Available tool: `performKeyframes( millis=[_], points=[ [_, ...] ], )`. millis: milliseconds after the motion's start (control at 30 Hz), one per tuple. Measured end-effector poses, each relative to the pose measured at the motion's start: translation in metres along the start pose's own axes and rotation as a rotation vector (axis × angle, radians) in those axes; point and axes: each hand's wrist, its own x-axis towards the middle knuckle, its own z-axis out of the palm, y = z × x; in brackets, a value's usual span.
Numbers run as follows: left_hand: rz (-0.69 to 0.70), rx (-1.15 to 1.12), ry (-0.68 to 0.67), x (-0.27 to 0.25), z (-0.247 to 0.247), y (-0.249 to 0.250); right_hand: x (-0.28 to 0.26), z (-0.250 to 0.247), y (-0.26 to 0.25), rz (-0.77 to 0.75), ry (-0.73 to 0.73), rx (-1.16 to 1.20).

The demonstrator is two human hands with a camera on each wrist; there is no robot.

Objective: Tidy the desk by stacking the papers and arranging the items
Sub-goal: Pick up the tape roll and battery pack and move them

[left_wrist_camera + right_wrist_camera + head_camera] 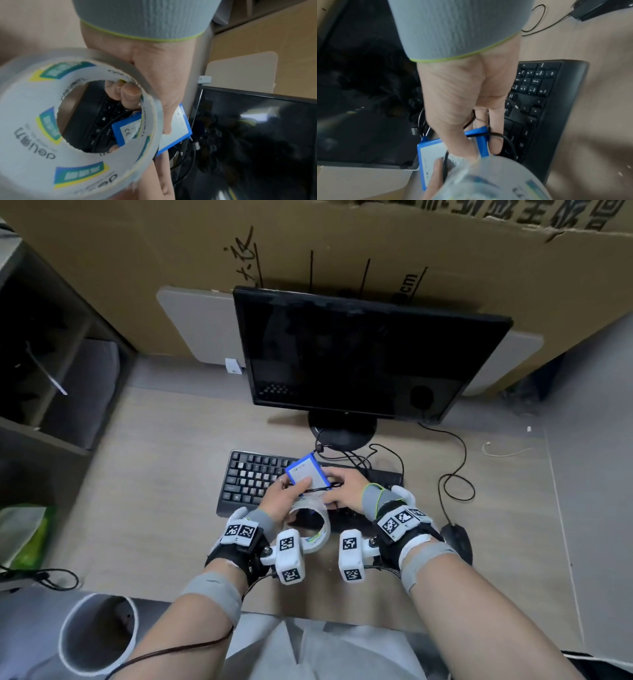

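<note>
Both hands hover over the black keyboard point(250, 477). A blue flat pack with a white label point(306, 472) is held between them, tilted. My left hand point(291, 501) has its fingers hooked through the core of a roll of clear tape point(315, 529), and its thumb presses on the pack's label. In the left wrist view the tape roll point(34, 121) fills the left side, with the pack point(180, 134) behind it. My right hand point(346, 487) pinches the pack's edge point(482, 142) between thumb and fingers. A thin black cable point(503, 136) loops round the pack.
A black monitor point(359, 354) stands behind the keyboard, with brown cardboard point(171, 268) behind it. A black mouse point(457, 539) lies to the right, and a white cable point(503, 453) further right. A green bag point(24, 535) and a white-rimmed bin point(96, 635) are at the left.
</note>
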Motion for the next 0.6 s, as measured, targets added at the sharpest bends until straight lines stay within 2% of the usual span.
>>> performKeyframes(
  millis=[67,167,233,333,400,500,600],
  points=[
    [-0.007,-0.041,0.029,0.005,0.008,-0.001,0.001,-0.014,0.001,0.048,0.034,-0.029],
    [0.003,-0.088,0.130,0.007,0.022,0.000,0.005,-0.058,0.008,0.131,0.325,-0.282],
    [0.013,-0.111,0.200,0.008,0.023,0.001,0.004,-0.087,0.017,0.206,0.485,-0.370],
    [0.037,-0.108,0.305,0.009,0.020,0.001,0.005,-0.117,0.038,0.355,0.601,-0.366],
    [0.039,-0.105,0.327,0.009,0.021,0.000,0.006,-0.125,0.044,0.423,0.613,-0.381],
    [0.031,-0.124,0.280,0.006,0.025,0.002,0.009,-0.122,0.040,0.371,0.595,-0.471],
    [0.042,-0.085,0.253,0.005,0.025,0.002,0.013,-0.109,0.031,0.198,0.639,-0.663]
  ],
)
